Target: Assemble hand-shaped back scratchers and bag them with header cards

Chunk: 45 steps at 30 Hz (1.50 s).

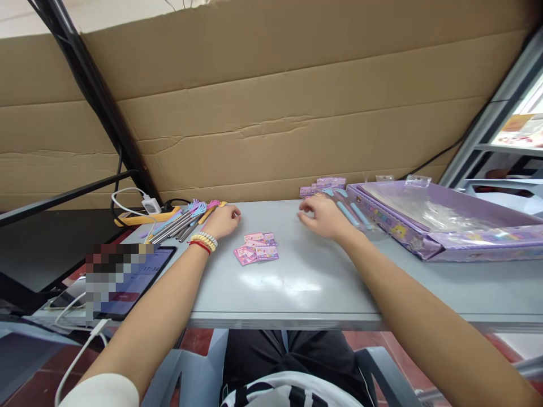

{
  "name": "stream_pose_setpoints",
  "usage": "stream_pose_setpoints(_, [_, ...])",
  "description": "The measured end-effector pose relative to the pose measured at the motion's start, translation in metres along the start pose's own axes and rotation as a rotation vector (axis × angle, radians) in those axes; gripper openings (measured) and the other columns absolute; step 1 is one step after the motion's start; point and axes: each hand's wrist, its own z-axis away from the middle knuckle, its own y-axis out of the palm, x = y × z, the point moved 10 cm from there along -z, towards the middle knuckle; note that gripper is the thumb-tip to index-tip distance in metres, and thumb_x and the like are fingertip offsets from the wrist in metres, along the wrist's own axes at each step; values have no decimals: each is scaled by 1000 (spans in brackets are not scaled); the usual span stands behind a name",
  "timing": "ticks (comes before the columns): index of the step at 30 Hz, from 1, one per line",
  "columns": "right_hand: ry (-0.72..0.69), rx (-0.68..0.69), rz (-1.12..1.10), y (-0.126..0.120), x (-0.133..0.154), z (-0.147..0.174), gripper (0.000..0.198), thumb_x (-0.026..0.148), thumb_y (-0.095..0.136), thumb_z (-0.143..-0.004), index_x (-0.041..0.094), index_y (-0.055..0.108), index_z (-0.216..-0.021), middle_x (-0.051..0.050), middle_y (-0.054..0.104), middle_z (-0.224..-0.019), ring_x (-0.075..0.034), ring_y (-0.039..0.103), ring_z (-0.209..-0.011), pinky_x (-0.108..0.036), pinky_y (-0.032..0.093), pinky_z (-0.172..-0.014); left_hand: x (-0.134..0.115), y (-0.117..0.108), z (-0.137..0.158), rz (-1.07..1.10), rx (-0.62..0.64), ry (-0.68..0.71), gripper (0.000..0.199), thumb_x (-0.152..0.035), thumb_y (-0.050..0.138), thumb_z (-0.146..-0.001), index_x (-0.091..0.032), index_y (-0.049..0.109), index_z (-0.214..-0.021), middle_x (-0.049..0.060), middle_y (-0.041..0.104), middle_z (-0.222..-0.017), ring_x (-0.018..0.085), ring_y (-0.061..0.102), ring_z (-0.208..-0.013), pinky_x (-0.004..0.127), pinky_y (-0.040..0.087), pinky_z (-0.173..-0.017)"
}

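My left hand (224, 220) rests at the left of the grey table, its fingers loosely bent and nothing visible in them. Beside it lies a pile of back scratchers (185, 220) with metal rods and coloured hand-shaped heads. A yellow head (223, 204) is right behind my knuckles. My right hand (321, 215) is at the right, thumb and fingers apart and slightly curled. Close by it lie clear bags with blue-handled pieces (354, 211); whether my fingers touch them is hidden. Between my hands are several small pink and purple printed cards (257, 249), overlapping.
A purple open box (428, 240) with clear plastic in it stands at the right. Pink-purple packs (324, 184) lie at the back against the cardboard wall (275, 113). At the left are a tablet (138, 285), white cables (80, 350) and a charger plug (151, 204).
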Motion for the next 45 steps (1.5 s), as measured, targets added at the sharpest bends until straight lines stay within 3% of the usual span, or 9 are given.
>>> stream_pose_setpoints(3, [-43, 228, -104, 30, 14, 4, 17, 28, 51, -78, 17, 63, -83, -7, 66, -83, -18, 57, -76, -27, 40, -68, 12, -1, -3, -44, 28, -47, 23, -22, 51, -76, -17, 70, -89, 9, 71, -92, 23, 63, -86, 30, 44, -76])
stream_pose_setpoints(5, [-22, 318, -128, 39, 14, 7, 16, 29, 52, -78, 17, 63, -82, -5, 66, -79, -16, 56, -70, -25, 39, -63, 28, -15, -4, -75, -40, -142, 23, -21, 51, -76, -18, 70, -87, 10, 71, -93, 24, 63, -87, 30, 44, -75])
stream_pose_setpoints(8, [33, 350, -129, 38, 7, 8, 16, 29, 52, -78, 18, 63, -80, -3, 66, -74, -15, 56, -66, -25, 38, -60, 58, -38, 3, -165, -132, -335, 25, -27, 51, -77, -16, 71, -87, 15, 71, -95, 29, 63, -91, 33, 45, -73])
stream_pose_setpoints(14, [87, 365, -88, 34, -7, 9, 17, 31, 51, -78, 19, 62, -81, -2, 65, -72, -14, 55, -64, -25, 37, -58, 88, -29, 12, -276, 35, -507, 39, -42, 51, -77, -12, 67, -98, 22, 68, -103, 35, 63, -95, 35, 44, -68])
stream_pose_setpoints(21, [57, 433, -79, 43, -4, 11, 18, 31, 52, -79, 18, 64, -84, -4, 67, -75, -15, 57, -64, -25, 37, -58, 87, -13, 5, -297, 110, -457, 38, -43, 57, -70, -15, 66, -94, 19, 69, -99, 32, 64, -92, 32, 44, -66])
stream_pose_setpoints(34, [100, 491, -75, 50, -10, 15, 23, 37, 53, -80, 19, 64, -88, -5, 68, -84, -16, 60, -70, -25, 39, -58, 67, -18, 9, -355, 147, -403, 20, -26, 62, -62, -17, 64, -80, 16, 69, -91, 30, 64, -85, 32, 45, -64])
stream_pose_setpoints(40, [127, 546, -76, 53, -8, 19, 23, 38, 52, -80, 20, 63, -89, -5, 68, -85, -17, 61, -71, -25, 40, -58, 60, -20, 18, -372, 244, -437, 29, -21, 65, -52, -18, 64, -81, 14, 69, -90, 30, 64, -83, 32, 45, -61])
stream_pose_setpoints(45, [143, 573, -69, 55, -10, 20, 27, 40, 52, -80, 19, 63, -93, -6, 68, -90, -17, 61, -72, -25, 40, -58, 62, -19, 17, -358, 230, -444, 29, -30, 61, -61, -16, 63, -86, 15, 68, -98, 30, 65, -88, 32, 46, -64])
